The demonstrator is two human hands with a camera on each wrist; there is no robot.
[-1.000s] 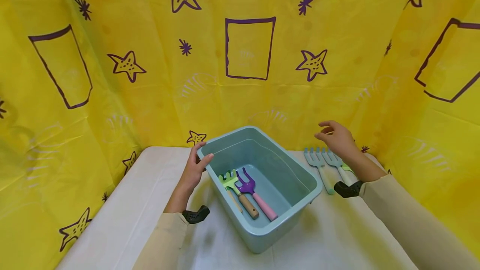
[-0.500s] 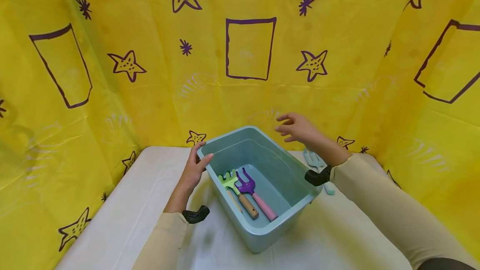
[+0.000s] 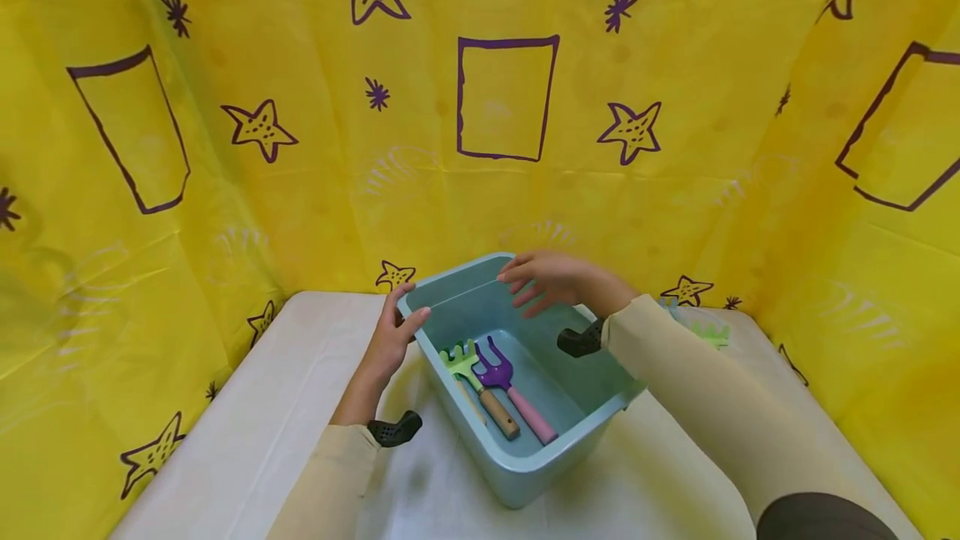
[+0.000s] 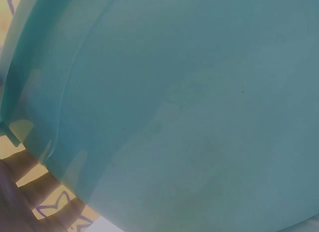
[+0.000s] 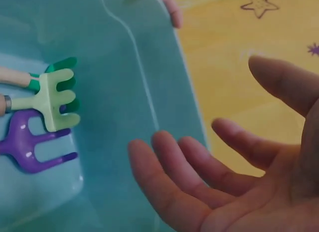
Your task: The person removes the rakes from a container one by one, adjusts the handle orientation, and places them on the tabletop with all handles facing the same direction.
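My left hand point(image 3: 390, 336) grips the blue-green plastic tub point(image 3: 525, 465) at its far left corner, thumb inside the rim and fingers outside. My right hand point(image 3: 551, 277) hovers over the far right side of the tub, fingers spread and holding nothing. On the tub's floor lie a light green hand rake point(image 3: 463, 361) with a wooden handle and a purple hand fork point(image 3: 495, 371) with a pink handle. A dark green tool point(image 5: 67, 65) with a pale handle lies partly beneath the rake. In the left wrist view, the tub's wall fills most of the frame.
Right of the tub, a light green tool head point(image 3: 711, 334) and blue fork tines point(image 3: 670, 304) show past my right sleeve, which hides their rest. A yellow sheet point(image 3: 315, 207) with drawn starfish stands behind and beside the white table point(image 3: 300, 373).
My right hand has swept left from above the blue forks to over the tub, dipping lower. My right arm now covers most of those forks. The left hand and tub have stayed put.
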